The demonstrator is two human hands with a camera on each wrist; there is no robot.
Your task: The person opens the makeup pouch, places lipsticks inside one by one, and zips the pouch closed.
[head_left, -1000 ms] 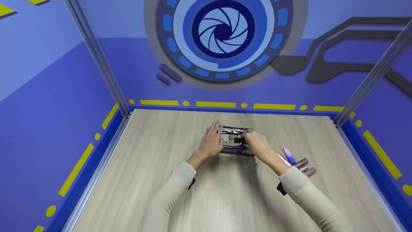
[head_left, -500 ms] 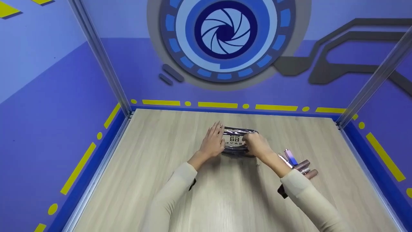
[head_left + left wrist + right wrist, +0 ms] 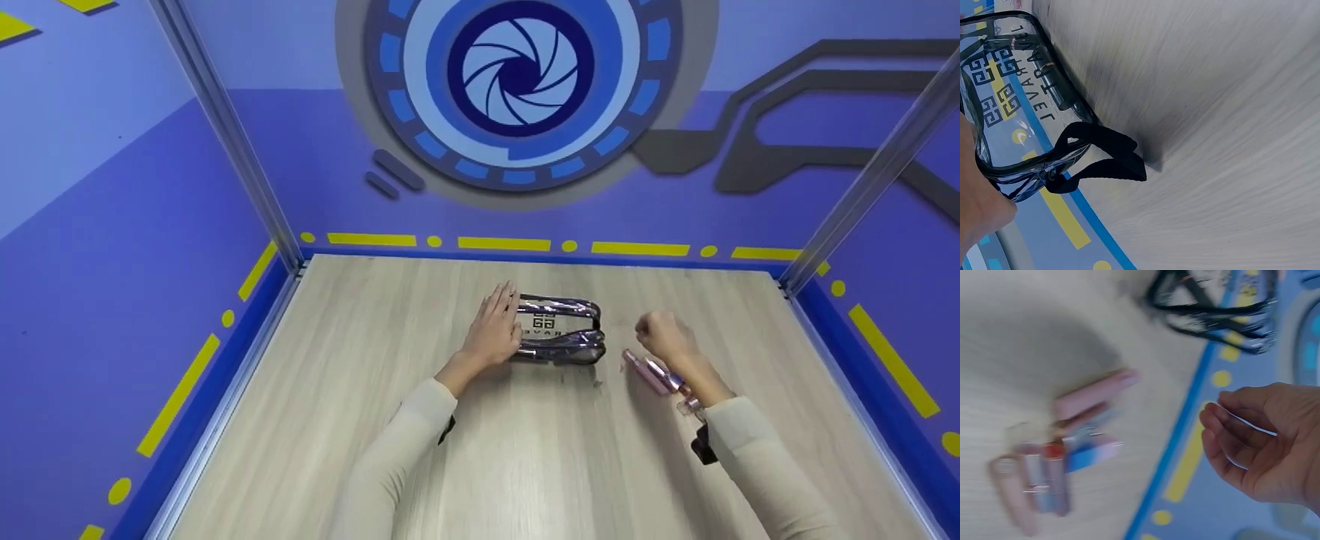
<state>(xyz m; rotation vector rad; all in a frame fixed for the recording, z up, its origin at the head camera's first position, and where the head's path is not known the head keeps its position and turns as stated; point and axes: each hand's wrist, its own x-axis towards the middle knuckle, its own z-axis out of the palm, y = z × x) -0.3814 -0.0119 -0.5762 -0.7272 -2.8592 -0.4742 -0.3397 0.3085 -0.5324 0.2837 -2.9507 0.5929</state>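
Observation:
A clear pouch (image 3: 559,349) with black trim and printed lettering lies toward the back of the table. My left hand (image 3: 491,330) rests on its left end with straight fingers. In the left wrist view a dark tube (image 3: 1057,84) shows through the pouch's clear side, and a black strap loop (image 3: 1103,149) sticks out at its end. My right hand (image 3: 666,337) is in the air right of the pouch, above a group of small cosmetic tubes (image 3: 646,373). The right wrist view shows that hand's fingers loosely bent, holding nothing.
In the right wrist view, which is blurred, several tubes lie in a loose cluster: a pink tube (image 3: 1092,394), a blue-and-pink tube (image 3: 1092,454) and a brownish tube (image 3: 1012,492) among them. Blue panel walls (image 3: 465,214) bound the wooden table (image 3: 360,360).
My right hand, which held a black tube at the pouch a second ago, has let go and moved right over the cosmetic tubes. The left hand stays on the pouch.

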